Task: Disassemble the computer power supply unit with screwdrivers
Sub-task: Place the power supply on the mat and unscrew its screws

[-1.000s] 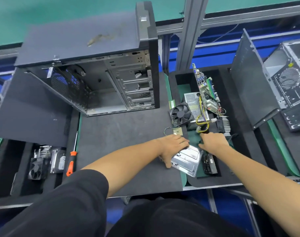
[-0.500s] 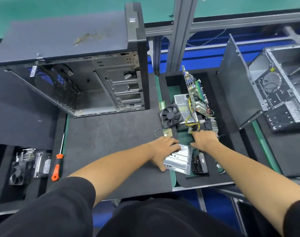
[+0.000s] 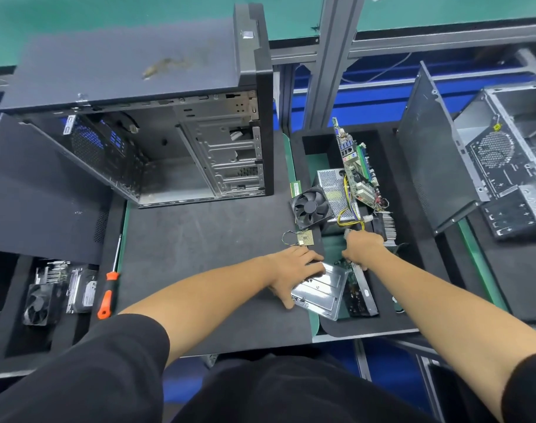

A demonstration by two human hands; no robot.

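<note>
Nearest the camera, two bare forearms reach out from black sleeves over the dark surface (image 3: 199, 239). The left hand (image 3: 294, 267) lies on the near-left corner of a silver metal bracket (image 3: 320, 290), fingers spread across its top and thumb hooked down its near edge, so it holds the plate. Just right of that hand, the bracket overlaps a dark circuit card (image 3: 360, 296) lying in a black tray (image 3: 419, 300).

The right hand (image 3: 363, 247) sits just right of the left hand and a little beyond it, knuckles up, fingers curled down among the parts in the tray; whether it grips anything cannot be told.

Just beyond the left hand lies a small square gold chip (image 3: 305, 238) with a thin wire loop beside it. Just beyond the right hand are yellow cables (image 3: 346, 216) running to the power supply unit (image 3: 337, 193), a perforated silver box in the tray. A black fan (image 3: 311, 207) leans against its left side, a green motherboard (image 3: 356, 169) stands on edge along its right, and a finned heatsink (image 3: 387, 225) lies right of the right hand.

Far to the left of the left hand, an orange-handled screwdriver (image 3: 108, 296) lies on the surface, untouched. Left of it, another tray holds a fan and a drive.

Well beyond both hands stands an open, emptied computer case (image 3: 169, 132). Far right of the right hand is a second case (image 3: 505, 166) with its side panel leaning.
</note>
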